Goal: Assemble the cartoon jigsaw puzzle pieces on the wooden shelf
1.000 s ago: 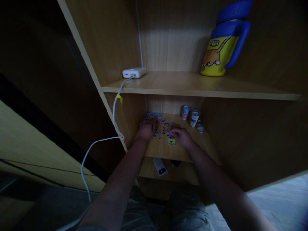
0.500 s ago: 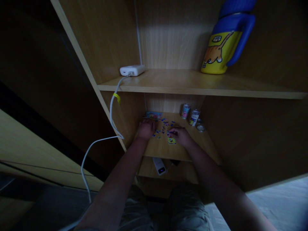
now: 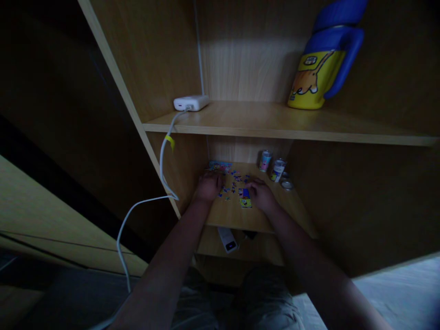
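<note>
A partly joined jigsaw puzzle [image 3: 245,202] with a yellow cartoon figure lies on the lower shelf board. Beside its upper right edge is my right hand [image 3: 260,192], fingers loosely bent and apart, no piece visible in them. Small loose puzzle pieces [image 3: 234,185], mostly blue and purple, are scattered to the puzzle's left and behind it. My left hand [image 3: 208,186] rests on the board left of these pieces, its fingers spread and partly lost in the dim light. Behind it lies a colourful picture strip [image 3: 220,166].
Two small printed cans, one farther back [image 3: 265,161] and one nearer [image 3: 277,170], stand at the right with a round metal lid [image 3: 286,184]. Above, the upper shelf [image 3: 247,120] carries a white cabled device [image 3: 191,103] and a blue-yellow mug [image 3: 311,68]. A white power bank [image 3: 227,239] lies below.
My right hand has drawn slightly back from the puzzle, uncovering a blue part of it. The left hand stays in place. The view has shifted slightly.
</note>
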{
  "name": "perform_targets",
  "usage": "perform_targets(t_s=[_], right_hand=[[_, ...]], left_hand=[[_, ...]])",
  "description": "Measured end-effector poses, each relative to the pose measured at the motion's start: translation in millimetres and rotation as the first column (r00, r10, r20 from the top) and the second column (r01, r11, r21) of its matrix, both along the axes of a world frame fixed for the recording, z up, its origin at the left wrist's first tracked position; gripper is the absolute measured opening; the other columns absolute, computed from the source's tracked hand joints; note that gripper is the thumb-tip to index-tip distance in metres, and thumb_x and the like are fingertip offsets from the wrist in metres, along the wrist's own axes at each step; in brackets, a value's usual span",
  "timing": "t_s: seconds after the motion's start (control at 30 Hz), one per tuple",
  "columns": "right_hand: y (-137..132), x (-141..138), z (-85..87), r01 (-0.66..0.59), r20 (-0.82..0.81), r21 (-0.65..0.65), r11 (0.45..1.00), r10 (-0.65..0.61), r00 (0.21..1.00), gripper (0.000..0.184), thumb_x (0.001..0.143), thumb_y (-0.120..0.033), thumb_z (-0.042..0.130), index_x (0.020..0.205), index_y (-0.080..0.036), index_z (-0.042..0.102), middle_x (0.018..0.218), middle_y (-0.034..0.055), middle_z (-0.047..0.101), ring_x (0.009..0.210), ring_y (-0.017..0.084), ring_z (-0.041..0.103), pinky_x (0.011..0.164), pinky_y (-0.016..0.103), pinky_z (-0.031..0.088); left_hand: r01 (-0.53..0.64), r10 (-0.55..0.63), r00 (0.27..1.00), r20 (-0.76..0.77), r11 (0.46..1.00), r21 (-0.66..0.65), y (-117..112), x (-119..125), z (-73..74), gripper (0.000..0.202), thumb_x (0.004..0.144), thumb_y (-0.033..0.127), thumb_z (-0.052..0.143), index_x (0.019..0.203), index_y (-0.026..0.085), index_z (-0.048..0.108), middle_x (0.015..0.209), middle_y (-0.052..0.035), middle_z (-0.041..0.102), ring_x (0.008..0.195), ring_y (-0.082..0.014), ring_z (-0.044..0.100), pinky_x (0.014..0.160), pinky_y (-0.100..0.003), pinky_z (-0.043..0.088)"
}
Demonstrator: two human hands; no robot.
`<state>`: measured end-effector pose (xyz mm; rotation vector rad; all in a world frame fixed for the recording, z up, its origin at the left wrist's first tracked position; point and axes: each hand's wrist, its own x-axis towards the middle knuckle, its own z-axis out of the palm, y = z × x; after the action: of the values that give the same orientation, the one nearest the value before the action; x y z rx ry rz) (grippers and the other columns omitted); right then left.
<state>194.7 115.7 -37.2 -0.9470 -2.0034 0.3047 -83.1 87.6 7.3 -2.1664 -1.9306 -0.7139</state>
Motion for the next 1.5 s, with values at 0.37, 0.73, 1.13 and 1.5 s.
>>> perform_targets(t_s=[0.37,0.73,1.13,1.5], right_hand=[[-6,-2,4.7,-0.017,0.085,0.063,0.998,0.012,0.996,0.035,0.09,0.001,0.062,0.092,-0.025,0.085,0.097,0.0052,0.082,0.098,0.024,0.072,0.098,0.04,0.055],[-8,-8,4.1,-0.15,0.003,-0.156,0.976,0.152,0.988,0.042,0.082,0.008,0.057,0.081,-0.026,0.082,0.095,0.0018,0.084,0.091,0.02,0.079,0.089,0.035,0.062],[-5,-4,6.1,-0.021,0.011,-0.052,0.998,0.021,1.0,0.033,0.08,-0.001,0.058,0.074,-0.025,0.079,0.085,0.0026,0.081,0.088,0.021,0.075,0.088,0.035,0.059],[-5,-5,7.9,0.002,-0.05,-0.113,0.994,-0.008,0.999,0.03,0.075,-0.001,0.059,0.07,-0.026,0.076,0.08,0.0017,0.078,0.081,0.022,0.073,0.08,0.032,0.056]], left_hand=[[-0.029,0.013,0.988,0.151,0.993,0.111,10,-11,-10.3,0.037,0.115,0.029,0.045,0.114,0.015,0.079,0.117,-0.0179,0.08,0.115,-0.0324,0.073,0.109,-0.048,0.054],[-0.059,0.002,0.939,0.343,0.986,0.154,2,-19,-13.0,0.042,0.12,0.031,0.035,0.11,0.017,0.074,0.109,-0.0145,0.078,0.104,-0.0261,0.074,0.102,-0.039,0.058],[-0.054,0.09,0.968,0.236,0.987,-0.154,-33,-17,-7.8,0.025,0.106,0.018,0.058,0.117,0.016,0.08,0.113,-0.0138,0.084,0.1,-0.0261,0.08,0.096,-0.036,0.061],[-0.299,0.29,0.954,-0.079,0.943,-0.146,-107,-8,-35.1,0.052,0.09,-0.002,0.049,0.13,0.012,0.078,0.133,-0.0212,0.077,0.126,-0.0339,0.071,0.116,-0.045,0.056]])
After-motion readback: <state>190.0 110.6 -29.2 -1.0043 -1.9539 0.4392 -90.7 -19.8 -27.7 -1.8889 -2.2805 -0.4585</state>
